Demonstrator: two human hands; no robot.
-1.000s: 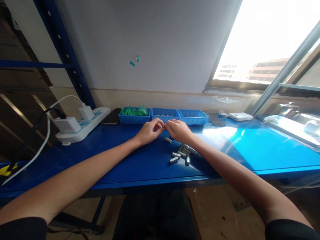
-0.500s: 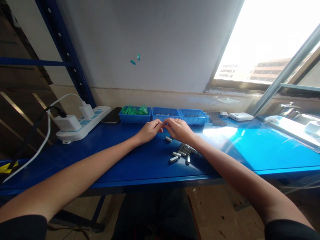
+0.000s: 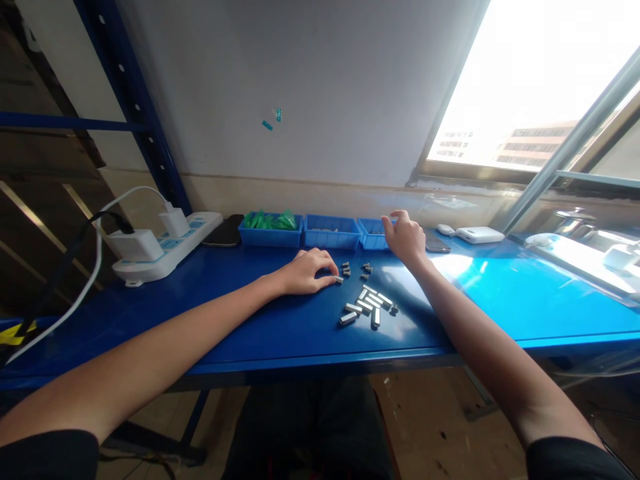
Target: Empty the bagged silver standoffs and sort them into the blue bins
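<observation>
My left hand (image 3: 309,270) rests on the blue table (image 3: 250,320) with its fingers curled down, the fingertips touching a small grey metal piece (image 3: 339,279). Whether it grips that piece I cannot make out. My right hand (image 3: 404,238) is raised over the rightmost of three blue bins (image 3: 373,233), fingers loosely apart and nothing seen in them. Several small grey metal pieces (image 3: 367,307) lie in a loose heap in front of both hands. A few smaller dark bits (image 3: 366,269) lie between the hands.
Three blue bins line the wall; the left bin (image 3: 270,230) holds green parts, the middle bin (image 3: 331,231) grey ones. A white power strip (image 3: 160,250) with chargers and cables sits at left, beside a dark phone (image 3: 223,233). White devices (image 3: 479,234) lie near the window.
The hands were together, pinching a small piece. They have parted: the left dropped to the table by a grey piece, the right moved back and right over the rightmost bin.
</observation>
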